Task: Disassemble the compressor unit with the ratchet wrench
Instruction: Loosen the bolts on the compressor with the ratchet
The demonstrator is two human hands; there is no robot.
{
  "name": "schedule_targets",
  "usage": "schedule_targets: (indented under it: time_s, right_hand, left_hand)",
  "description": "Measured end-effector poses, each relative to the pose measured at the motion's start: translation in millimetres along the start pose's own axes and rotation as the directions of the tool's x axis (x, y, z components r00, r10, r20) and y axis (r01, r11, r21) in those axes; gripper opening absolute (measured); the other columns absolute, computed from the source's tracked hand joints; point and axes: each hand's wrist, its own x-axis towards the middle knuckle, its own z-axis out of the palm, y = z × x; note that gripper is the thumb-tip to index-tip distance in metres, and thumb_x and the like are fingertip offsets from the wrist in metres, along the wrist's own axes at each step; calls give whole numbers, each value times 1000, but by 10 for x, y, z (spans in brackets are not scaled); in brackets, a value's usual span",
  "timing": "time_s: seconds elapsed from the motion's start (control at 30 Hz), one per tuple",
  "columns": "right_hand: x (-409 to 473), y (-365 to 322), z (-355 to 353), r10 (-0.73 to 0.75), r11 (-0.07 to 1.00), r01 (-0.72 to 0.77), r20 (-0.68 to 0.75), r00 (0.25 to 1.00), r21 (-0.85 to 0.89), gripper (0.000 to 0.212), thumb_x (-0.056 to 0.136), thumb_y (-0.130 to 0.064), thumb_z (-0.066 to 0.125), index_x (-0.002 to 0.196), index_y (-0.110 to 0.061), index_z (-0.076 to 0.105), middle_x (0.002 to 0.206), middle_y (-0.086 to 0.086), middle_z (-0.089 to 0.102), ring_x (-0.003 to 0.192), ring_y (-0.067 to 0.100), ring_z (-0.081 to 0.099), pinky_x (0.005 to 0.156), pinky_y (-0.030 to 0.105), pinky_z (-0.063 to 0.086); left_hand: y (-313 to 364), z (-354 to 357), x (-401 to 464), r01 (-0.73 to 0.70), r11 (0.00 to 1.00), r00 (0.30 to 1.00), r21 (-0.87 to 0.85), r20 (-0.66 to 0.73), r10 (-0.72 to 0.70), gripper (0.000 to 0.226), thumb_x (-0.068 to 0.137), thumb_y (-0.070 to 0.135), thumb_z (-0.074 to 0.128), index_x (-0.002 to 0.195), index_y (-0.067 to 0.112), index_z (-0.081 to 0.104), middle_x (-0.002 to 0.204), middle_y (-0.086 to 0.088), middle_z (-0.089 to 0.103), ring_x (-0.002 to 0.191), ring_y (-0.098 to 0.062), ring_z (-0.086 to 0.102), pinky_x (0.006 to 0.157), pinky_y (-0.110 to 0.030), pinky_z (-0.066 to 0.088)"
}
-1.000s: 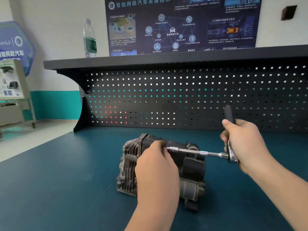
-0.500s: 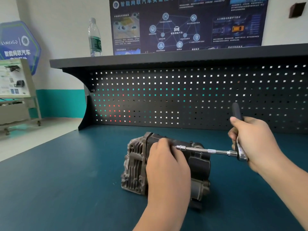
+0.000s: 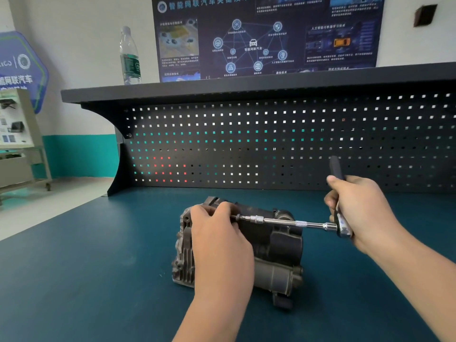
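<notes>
The compressor (image 3: 276,248) stands on the blue-green bench (image 3: 86,280), near its middle, in front of the pegboard (image 3: 296,139). The left hand (image 3: 219,240) lies over the top of the compressor, its fingers curled at the far tip of the wrench extension, where the bit meets the body; if they pinch the bit or only steady it, I cannot tell. The right hand (image 3: 362,211) grips the ratchet (image 3: 341,218) with the fingers closed around the handle, which points up, the black end above the fist. The extension bar (image 3: 283,221) runs almost level from the ratchet head to the left hand. Compared with half a second ago, both hands keep the same hold, and the handle stays nearly upright; no clear turn of it can be seen. The bottle (image 3: 130,58) is on the shelf (image 3: 222,87) as before, and the poster (image 3: 266,35) hangs behind it
</notes>
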Motion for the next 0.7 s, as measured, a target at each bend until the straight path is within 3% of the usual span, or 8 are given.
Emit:
schedule_targets:
  time_s: [0.27, 0.4, 0.47, 0.57, 0.7]
  right_hand:
    - [91, -38, -97, 8, 1000, -8, 33, 999, -1, 31, 96, -20, 47, 67, -10, 48, 36, -7, 41, 42, 18, 29, 45, 25, 28]
    - [187, -31, -197, -13, 999, 15, 36, 999, -41, 25, 96, -21, 49, 79, -4, 56, 39, -4, 43, 44, 20, 31, 56, 36, 33]
    - [242, -25, -249, -11, 999, 12, 34, 999, -44, 22, 95, -20, 49, 87, -1, 57, 41, -3, 44, 43, 19, 31, 53, 32, 31]
    - [298, 3, -270, 25, 999, -24, 52, 998, -34, 20, 95, -19, 48, 92, -1, 56, 41, -2, 43, 37, 16, 27, 46, 23, 24]
    - [255, 119, -141, 73, 996, -76, 70, 995, 45, 16, 96, -18, 46, 99, -5, 54, 44, 0, 42, 39, 15, 28, 43, 23, 24]
  left_hand:
    - [-104, -23, 95, -205, 979, 977, 20, 69, 203, 13, 83, 3, 64, 84, 16, 65, 91, 10, 38, 78, 0, 29, 80, 2, 24]
    - [-118, -6, 93, -291, 956, 954, 40, 93, 287, 11, 81, 8, 68, 85, 18, 67, 90, 13, 38, 87, -3, 29, 86, -1, 23]
    - [-111, 8, 95, -320, 947, 942, 25, 111, 315, 11, 81, 10, 69, 86, 19, 67, 88, 15, 38, 88, -4, 32, 85, -4, 25]
    - [-118, 25, 106, -342, 939, 934, 24, 117, 337, 10, 80, 13, 70, 86, 21, 68, 87, 18, 41, 88, -5, 33, 82, -6, 25]
    - [-197, 17, 148, -267, 963, 956, 15, 127, 263, 11, 81, 19, 70, 86, 28, 66, 87, 23, 43, 90, -2, 36, 82, -3, 28]
